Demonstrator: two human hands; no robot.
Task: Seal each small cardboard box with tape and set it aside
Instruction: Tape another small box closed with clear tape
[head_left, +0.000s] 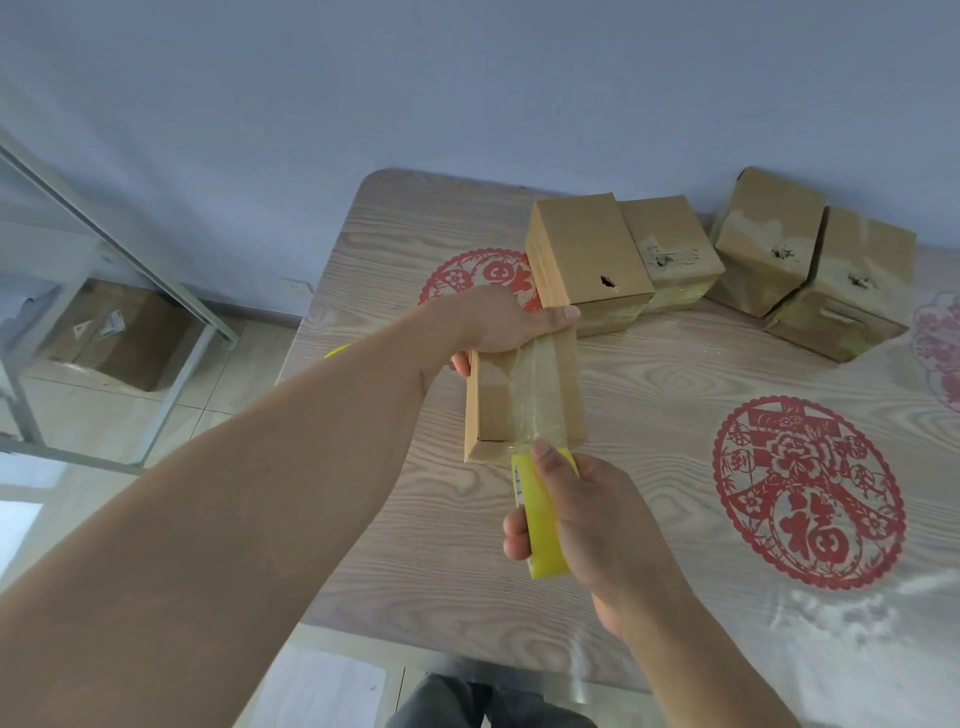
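Nearest, bottom edge: dark trousers (467, 701) of the person, seen past the table's near edge. Right hand (582, 519) wrapped around a yellow tape roll (540, 525), fingers curled under it on the left side, thumb (545, 457) laid on top near the roll's far end. Clear tape strip (530, 395) runs from the roll up over the top of the small box (524, 400) just beyond it; roll's far end touches or nearly touches the box's near edge, cannot tell which.

Box lies long-way on the wood-grain table (649, 374), about mid-table, left of centre. Left hand (498, 319) clamps the box's far end, thumb across the top, fingers down the left side, arm reaching in from lower left.

Red paper-cut decal (808, 491) on the tabletop right of the box, well apart. Another red decal (478, 275) partly under the left hand.

Far side, against the wall: four more boxes. Left pair (587, 254) (670, 249) touching each other, just behind the held box. Right pair (769, 239) (852, 280) tilted, leaning together. Several show torn holes and glossy tape.

Off-table left: metal frame (130, 249) and a large carton (119, 332) on the floor.
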